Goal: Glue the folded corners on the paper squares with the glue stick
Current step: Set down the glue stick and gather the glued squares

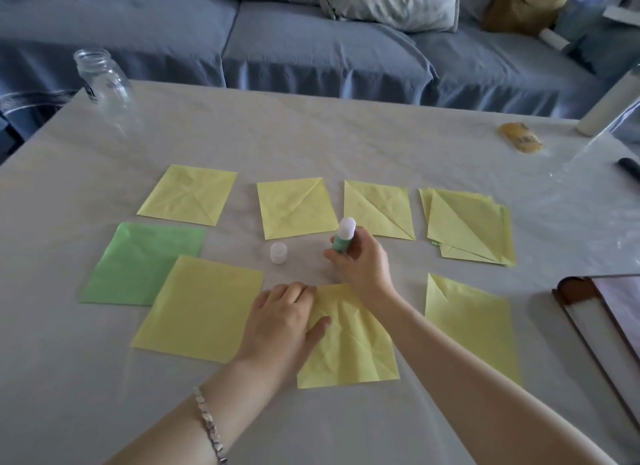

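Note:
My right hand (360, 263) grips a green glue stick (343, 237) upright just above the table, its white tip up. The stick's white cap (279, 252) stands on the table to the left of it. My left hand (284, 320) presses flat on the upper left part of a creased yellow paper square (349, 343) in front of me. Other yellow squares lie around: three in a row at the back (188, 196) (296, 208) (377, 210), a stack of several at the back right (467, 225), one at the right with a folded corner (471, 322), and one at the left (204, 308).
A green paper square (138, 267) lies at the left, partly under a yellow one. A clear glass jar (102, 78) stands at the back left. A yellow packet (521, 138) and a white roll (606, 107) are at the back right. A brown-edged board (595, 326) lies at the right. A blue sofa is behind the table.

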Motion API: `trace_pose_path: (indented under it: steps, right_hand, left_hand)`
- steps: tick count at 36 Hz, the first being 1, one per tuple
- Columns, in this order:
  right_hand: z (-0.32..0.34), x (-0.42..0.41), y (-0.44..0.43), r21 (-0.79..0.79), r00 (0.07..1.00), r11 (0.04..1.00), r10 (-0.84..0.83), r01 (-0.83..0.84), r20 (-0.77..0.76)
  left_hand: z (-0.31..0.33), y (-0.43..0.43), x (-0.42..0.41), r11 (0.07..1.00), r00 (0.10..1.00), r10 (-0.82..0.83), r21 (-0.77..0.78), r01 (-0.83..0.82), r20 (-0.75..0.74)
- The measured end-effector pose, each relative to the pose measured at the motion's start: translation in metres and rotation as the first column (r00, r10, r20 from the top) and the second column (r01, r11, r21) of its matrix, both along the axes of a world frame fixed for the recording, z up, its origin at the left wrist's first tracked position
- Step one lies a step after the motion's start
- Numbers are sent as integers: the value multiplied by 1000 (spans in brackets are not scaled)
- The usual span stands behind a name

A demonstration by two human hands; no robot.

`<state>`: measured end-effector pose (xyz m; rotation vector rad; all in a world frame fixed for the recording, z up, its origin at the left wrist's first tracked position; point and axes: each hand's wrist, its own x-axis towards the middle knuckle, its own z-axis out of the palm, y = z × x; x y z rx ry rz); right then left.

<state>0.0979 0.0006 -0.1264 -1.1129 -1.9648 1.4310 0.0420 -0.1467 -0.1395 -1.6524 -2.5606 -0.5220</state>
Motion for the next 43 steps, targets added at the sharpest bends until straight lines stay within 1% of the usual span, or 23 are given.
trace_pose_path:
  steps: [3,5,6,8,10,12,14,17,19,21,23,24,27,29,31,34,38,40,43]
  right_hand:
    - [7,12,6,30,991,993,108,-111,81]
    - [13,28,15,163,971,971,147,-178,187]
    - [18,37,22,259,959,946,130,-196,250]
    - [28,57,39,420,941,887,45,-192,335]
    - [35,75,61,491,916,855,-49,-168,398]
    - [37,89,84,509,858,846,-138,-158,495]
    - [37,95,103,492,788,853,-177,-176,589]
    - [34,96,118,405,689,887,-152,-221,709]
    - [28,93,122,355,635,910,-148,-212,758]
    - [22,89,125,411,606,890,-217,-200,765]
    - [18,88,127,501,583,840,-304,-209,753]
    - [17,88,129,522,574,822,-320,-228,754]
    - [19,90,131,521,548,784,-287,-337,786]
    - [20,92,129,508,532,770,-263,-387,805]
    - [22,92,123,507,532,753,-249,-419,809]
    - [26,92,112,495,511,718,-224,-490,830]
    - [28,89,101,491,472,665,-230,-563,851]
    - [28,90,100,504,494,674,-230,-540,838]
    - [28,93,100,515,588,743,-205,-428,783]
  left_hand:
    - [2,2,0,1000,1000,13,-9,-13,-24]
    - [3,3,0,999,999,10,-33,-12,-36]
    - [2,4,-1,999,999,12,-43,-14,-50]
    - [1,5,-3,999,998,3,-53,-7,-68]
    - [1,6,-4,999,998,-8,-51,5,-65]
    - [2,7,-6,998,999,-16,-62,13,-48]
    - [3,7,-6,997,999,-23,-75,20,-45]
    - [3,6,-6,995,999,-26,-96,23,-30]
    - [4,6,-7,994,999,-26,-108,23,-26]
    - [5,5,-6,993,1000,-27,-119,26,-6]
    - [6,5,-7,992,1000,-26,-121,28,17]
    - [6,4,-8,993,999,-26,-118,28,26]
    - [9,3,-6,991,998,-24,-132,32,58]
    - [12,3,-4,991,991,-12,-129,30,136]
    - [16,5,-3,997,980,15,-73,0,200]
    - [22,7,0,998,977,30,44,-40,210]
    - [35,7,2,991,969,4,126,-36,247]
    - [41,6,4,987,957,-4,158,-43,289]
    - [48,6,8,980,918,32,166,-106,395]
